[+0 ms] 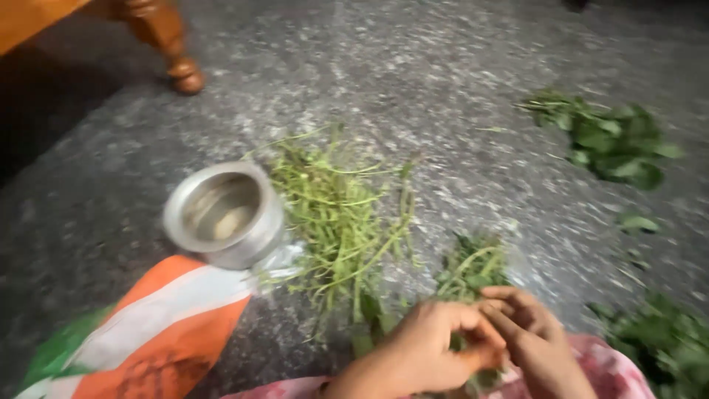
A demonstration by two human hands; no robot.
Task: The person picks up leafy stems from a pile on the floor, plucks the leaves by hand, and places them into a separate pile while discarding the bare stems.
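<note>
The left hand [432,343] and right hand [528,332] sit closest, at 6 o'clock, both pinching one small leafy sprig [473,270]. It looks light, soft and bendy, easy to tear, so hold the thin stem. The pile of stems [340,214] lies at 11 o'clock from them on the floor [443,74], with the small steel pot [225,214] beyond at 10.

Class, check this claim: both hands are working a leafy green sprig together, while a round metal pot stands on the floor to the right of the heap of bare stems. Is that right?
Not quite. The head view shows the metal pot to the left of the heap of bare stems, not the right. The rest holds: the left hand and right hand work a leafy green sprig together.
</note>
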